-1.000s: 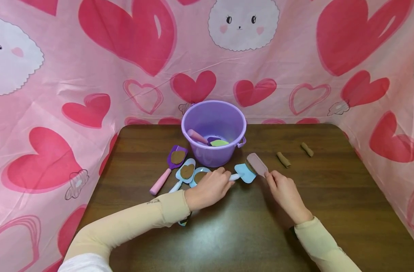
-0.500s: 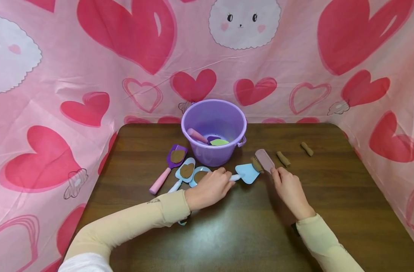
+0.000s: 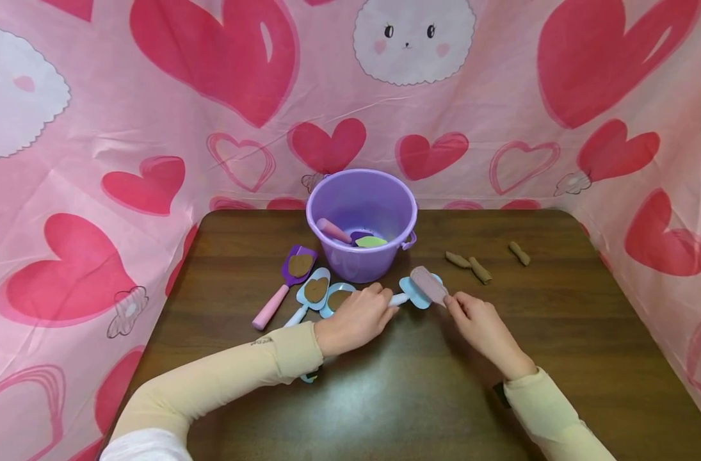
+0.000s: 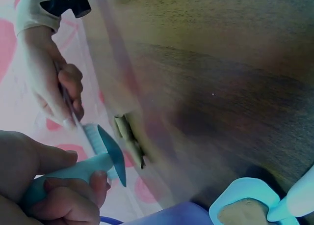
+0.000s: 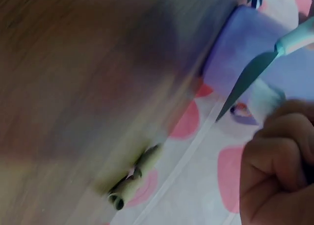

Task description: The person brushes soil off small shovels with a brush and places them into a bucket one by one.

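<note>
My left hand [image 3: 358, 317] grips the pale blue handle of a toy shovel [image 3: 422, 293], its light blue blade pointing right, in front of the bucket. My right hand [image 3: 483, 330] holds a dusty-pink brush [image 3: 427, 283] by its handle, its head over the blade in the head view. In the left wrist view the brush's pale bristles [image 4: 93, 136] lie right at the face of the blade [image 4: 113, 156]. Just behind, a rolled brown strip [image 3: 457, 259] lies on the table by a second brown roll [image 3: 480, 271]; a third brown roll [image 3: 520, 253] lies farther right.
A purple bucket [image 3: 358, 264] stands at the back, holding a pink-handled tool and a green piece. Left of the hands lie a purple scoop [image 3: 291, 275], a light blue scoop [image 3: 304, 294] and a round light blue tool [image 3: 327, 310], each bearing a brown patch. A heart-printed cloth hangs behind.
The brown strip at the shovel blade's edge has come off onto the table beside the other roll. The brush swung right, then back left over the blade. The left hand has stayed put.
</note>
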A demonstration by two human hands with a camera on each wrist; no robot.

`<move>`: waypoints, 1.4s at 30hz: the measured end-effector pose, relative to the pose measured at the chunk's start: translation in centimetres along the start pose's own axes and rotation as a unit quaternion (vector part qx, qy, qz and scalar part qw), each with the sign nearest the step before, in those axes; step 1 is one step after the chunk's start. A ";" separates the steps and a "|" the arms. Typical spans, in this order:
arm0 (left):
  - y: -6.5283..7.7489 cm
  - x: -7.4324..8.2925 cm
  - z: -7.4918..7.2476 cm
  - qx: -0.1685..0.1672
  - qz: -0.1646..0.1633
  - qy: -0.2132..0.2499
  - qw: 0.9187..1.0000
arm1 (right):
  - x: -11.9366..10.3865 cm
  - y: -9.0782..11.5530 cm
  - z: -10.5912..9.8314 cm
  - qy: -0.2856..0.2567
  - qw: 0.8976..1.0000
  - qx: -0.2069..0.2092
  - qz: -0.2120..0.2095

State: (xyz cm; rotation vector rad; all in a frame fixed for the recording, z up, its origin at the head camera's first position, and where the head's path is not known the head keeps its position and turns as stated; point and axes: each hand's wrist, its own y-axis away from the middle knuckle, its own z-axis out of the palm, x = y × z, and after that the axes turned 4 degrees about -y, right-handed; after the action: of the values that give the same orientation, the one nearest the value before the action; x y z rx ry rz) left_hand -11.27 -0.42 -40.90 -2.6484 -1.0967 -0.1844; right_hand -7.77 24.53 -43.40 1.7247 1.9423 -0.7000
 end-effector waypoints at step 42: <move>0.1 -0.3 0.5 0.018 -0.006 0.012 1.000 | -0.5 -0.6 1.3 -0.056 0.997 -0.054 0.009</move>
State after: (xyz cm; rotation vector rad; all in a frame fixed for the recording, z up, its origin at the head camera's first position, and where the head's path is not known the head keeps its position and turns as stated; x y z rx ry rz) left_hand -11.41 -0.50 -41.49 -2.6012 -1.0968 -0.1971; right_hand -8.34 23.26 -44.01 1.6018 1.8520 -0.6583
